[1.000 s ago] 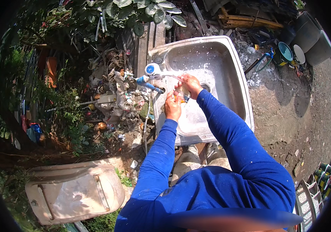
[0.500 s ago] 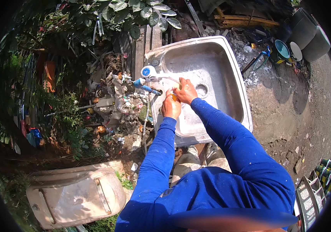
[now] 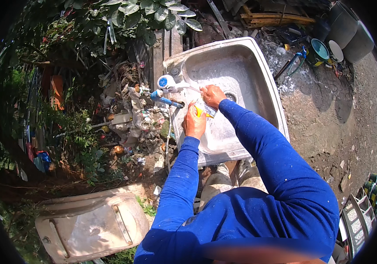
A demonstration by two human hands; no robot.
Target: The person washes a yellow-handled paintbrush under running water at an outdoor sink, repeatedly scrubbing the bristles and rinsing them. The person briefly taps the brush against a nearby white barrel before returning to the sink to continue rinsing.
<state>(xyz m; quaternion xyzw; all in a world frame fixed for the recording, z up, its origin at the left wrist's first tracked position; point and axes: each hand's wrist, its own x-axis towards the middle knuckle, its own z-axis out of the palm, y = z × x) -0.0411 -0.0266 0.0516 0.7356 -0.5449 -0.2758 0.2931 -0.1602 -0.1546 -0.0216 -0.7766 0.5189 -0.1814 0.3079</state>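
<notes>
My left hand (image 3: 193, 122) is closed round a small tool with a yellow handle (image 3: 199, 112) and a flat whitish-grey blade (image 3: 208, 108), which looks like a scraper. It is over the left side of a worn sink (image 3: 261, 57). My right hand (image 3: 213, 96) is just above the blade, by the end of the tap's spout. Its fingers are curled together; whatever they hold, if anything, is hidden. The white tap (image 3: 179, 86) has a blue-marked knob and sits on a blue pipe (image 3: 169, 101). Pale wet streaks lie in the basin near the drain (image 3: 230, 96).
Left of the sink lie rubble and litter (image 3: 140, 110) under leafy branches (image 3: 153, 15). A second, dirty basin (image 3: 87, 229) lies upside down at lower left. Buckets (image 3: 319, 49) and grey bins (image 3: 358, 44) stand at upper right, near a blue-handled tool (image 3: 300, 55).
The hands have moved apart a little, and the tool's yellow handle and blade now show between them. More white wetness shows in the basin. The view has shifted slightly.
</notes>
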